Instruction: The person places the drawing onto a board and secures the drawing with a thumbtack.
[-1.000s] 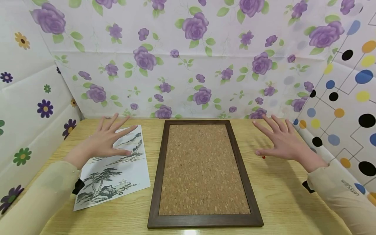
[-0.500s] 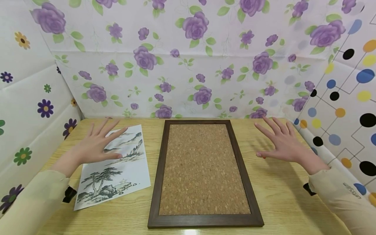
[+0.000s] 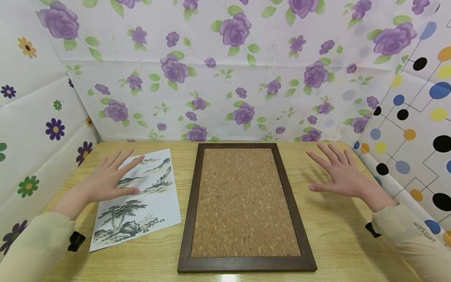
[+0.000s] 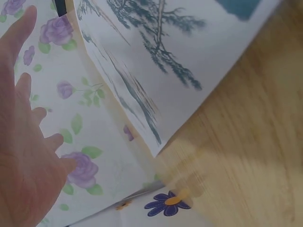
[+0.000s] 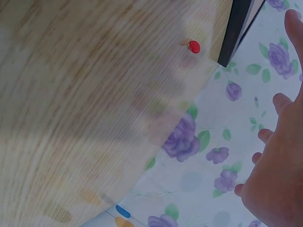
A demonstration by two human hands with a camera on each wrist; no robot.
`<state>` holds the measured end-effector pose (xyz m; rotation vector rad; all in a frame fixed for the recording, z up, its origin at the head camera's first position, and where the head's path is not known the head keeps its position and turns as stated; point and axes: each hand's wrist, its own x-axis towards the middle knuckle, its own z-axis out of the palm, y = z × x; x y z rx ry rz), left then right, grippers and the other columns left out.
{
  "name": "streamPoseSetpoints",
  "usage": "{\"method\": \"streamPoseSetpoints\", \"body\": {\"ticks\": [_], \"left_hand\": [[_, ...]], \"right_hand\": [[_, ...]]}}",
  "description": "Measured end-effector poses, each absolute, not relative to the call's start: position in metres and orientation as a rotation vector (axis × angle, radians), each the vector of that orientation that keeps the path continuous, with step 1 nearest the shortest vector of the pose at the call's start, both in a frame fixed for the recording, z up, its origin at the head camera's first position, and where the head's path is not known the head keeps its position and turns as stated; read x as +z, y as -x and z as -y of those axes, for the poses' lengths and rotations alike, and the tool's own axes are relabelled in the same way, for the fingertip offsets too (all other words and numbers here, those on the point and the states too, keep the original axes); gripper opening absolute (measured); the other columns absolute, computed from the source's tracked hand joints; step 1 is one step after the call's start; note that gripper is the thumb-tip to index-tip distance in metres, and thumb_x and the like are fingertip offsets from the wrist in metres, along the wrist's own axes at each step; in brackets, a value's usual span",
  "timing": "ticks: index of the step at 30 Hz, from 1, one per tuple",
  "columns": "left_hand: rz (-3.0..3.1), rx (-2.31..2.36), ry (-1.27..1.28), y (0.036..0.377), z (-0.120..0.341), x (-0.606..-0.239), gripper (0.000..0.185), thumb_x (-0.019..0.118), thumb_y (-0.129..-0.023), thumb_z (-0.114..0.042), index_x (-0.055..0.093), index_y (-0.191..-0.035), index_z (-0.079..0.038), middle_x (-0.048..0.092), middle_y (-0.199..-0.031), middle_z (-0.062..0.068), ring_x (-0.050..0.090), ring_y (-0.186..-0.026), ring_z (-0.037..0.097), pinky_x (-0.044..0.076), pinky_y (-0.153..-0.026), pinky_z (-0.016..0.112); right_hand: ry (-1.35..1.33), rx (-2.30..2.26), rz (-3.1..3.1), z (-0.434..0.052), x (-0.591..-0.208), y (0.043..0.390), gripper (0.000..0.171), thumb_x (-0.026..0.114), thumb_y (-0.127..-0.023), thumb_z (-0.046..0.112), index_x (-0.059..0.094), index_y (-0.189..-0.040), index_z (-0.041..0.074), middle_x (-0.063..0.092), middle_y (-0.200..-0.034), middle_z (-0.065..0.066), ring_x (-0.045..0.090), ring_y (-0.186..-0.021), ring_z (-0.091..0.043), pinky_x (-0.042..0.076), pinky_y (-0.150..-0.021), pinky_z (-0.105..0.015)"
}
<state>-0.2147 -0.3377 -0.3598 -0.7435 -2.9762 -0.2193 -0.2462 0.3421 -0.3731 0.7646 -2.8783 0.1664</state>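
In the head view my left hand hovers over the left part of a white sheet with an ink landscape painting, fingers spread. My right hand is held above the table right of a cork board with a dark brown frame, its fingers spread too. Neither hand holds anything. The right wrist view shows a red thumbtack on the table near the board's edge; in the head view the right hand hides it. The left wrist view shows the left hand apart from the sheet.
The light wooden table ends at a back wall of white cloth with purple roses. Side walls stand close by: flower-patterned cloth on the left, coloured dots on the right.
My left hand has moved left and a little toward me, uncovering more of the painting. My right hand has shifted slightly right and nearer, covering the red thumbtack in the head view.
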Motion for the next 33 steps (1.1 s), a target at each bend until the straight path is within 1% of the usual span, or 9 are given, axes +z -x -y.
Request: {"method": "streamPoseSetpoints", "body": {"ticks": [3, 6, 10, 14, 19, 25, 29, 33], "left_hand": [[2.986, -0.245, 0.736, 0.213, 0.341, -0.363, 0.097, 0.069, -0.086, -0.053, 0.012, -0.161, -0.030, -0.004, -0.168, 0.014, 0.005, -0.146, 0.060, 0.007, -0.108, 0.081], [2.981, -0.278, 0.731, 0.211, 0.345, -0.365, 0.098, 0.071, -0.086, -0.051, 0.011, -0.161, -0.030, -0.001, -0.167, 0.018, 0.010, -0.145, 0.061, 0.013, -0.106, 0.081], [2.985, -0.322, 0.713, 0.207, 0.350, -0.367, 0.099, 0.073, -0.086, -0.046, 0.010, -0.160, -0.033, 0.003, -0.166, 0.022, 0.018, -0.142, 0.061, 0.021, -0.102, 0.081], [3.009, -0.352, 0.687, 0.202, 0.354, -0.366, 0.098, 0.072, -0.087, -0.044, 0.008, -0.160, -0.033, 0.004, -0.165, 0.025, 0.023, -0.139, 0.063, 0.027, -0.096, 0.082], [3.062, -0.383, 0.628, 0.199, 0.360, -0.367, 0.096, 0.070, -0.089, -0.045, 0.008, -0.161, -0.031, 0.007, -0.163, 0.027, 0.024, -0.137, 0.065, 0.028, -0.094, 0.084], [3.090, -0.436, 0.579, 0.195, 0.367, -0.372, 0.097, 0.072, -0.087, -0.046, 0.013, -0.161, -0.022, 0.016, -0.159, 0.033, 0.028, -0.135, 0.064, 0.032, -0.095, 0.080], [3.070, -0.442, 0.570, 0.193, 0.373, -0.376, 0.101, 0.075, -0.084, -0.045, 0.017, -0.160, -0.015, 0.018, -0.157, 0.036, 0.029, -0.134, 0.064, 0.033, -0.096, 0.079], [3.063, -0.416, 0.538, 0.190, 0.379, -0.381, 0.106, 0.077, -0.081, -0.047, 0.017, -0.159, -0.005, 0.020, -0.154, 0.040, 0.033, -0.130, 0.065, 0.034, -0.097, 0.077]], "right_hand": [[-0.756, 0.180, 2.884, -0.344, -0.376, 0.247, 0.102, 0.073, -0.079, 0.060, 0.018, -0.159, 0.032, -0.002, -0.169, -0.004, -0.001, -0.154, -0.040, -0.004, -0.115, -0.073], [-0.762, 0.200, 2.895, -0.346, -0.378, 0.247, 0.102, 0.074, -0.079, 0.060, 0.017, -0.160, 0.032, 0.000, -0.169, -0.007, 0.000, -0.154, -0.042, -0.002, -0.114, -0.075], [-0.759, 0.218, 2.917, -0.346, -0.379, 0.246, 0.102, 0.074, -0.079, 0.060, 0.017, -0.159, 0.034, 0.004, -0.168, -0.009, 0.004, -0.152, -0.044, 0.005, -0.112, -0.076], [-0.768, 0.199, 2.929, -0.346, -0.382, 0.245, 0.101, 0.073, -0.079, 0.061, 0.017, -0.159, 0.034, 0.007, -0.168, -0.011, 0.008, -0.151, -0.047, 0.011, -0.110, -0.076], [-0.795, 0.206, 2.920, -0.345, -0.384, 0.243, 0.100, 0.073, -0.080, 0.061, 0.019, -0.159, 0.032, 0.010, -0.167, -0.014, 0.013, -0.148, -0.050, 0.014, -0.108, -0.075], [-0.770, 0.229, 2.930, -0.343, -0.387, 0.243, 0.099, 0.074, -0.079, 0.060, 0.021, -0.158, 0.034, 0.013, -0.167, -0.012, 0.015, -0.149, -0.048, 0.016, -0.109, -0.074], [-0.787, 0.245, 2.916, -0.342, -0.388, 0.242, 0.099, 0.076, -0.078, 0.059, 0.024, -0.158, 0.033, 0.018, -0.165, -0.015, 0.018, -0.147, -0.049, 0.020, -0.106, -0.075], [-0.816, 0.246, 2.905, -0.343, -0.390, 0.242, 0.098, 0.076, -0.078, 0.058, 0.026, -0.158, 0.031, 0.022, -0.163, -0.018, 0.022, -0.145, -0.050, 0.024, -0.104, -0.075]]}}
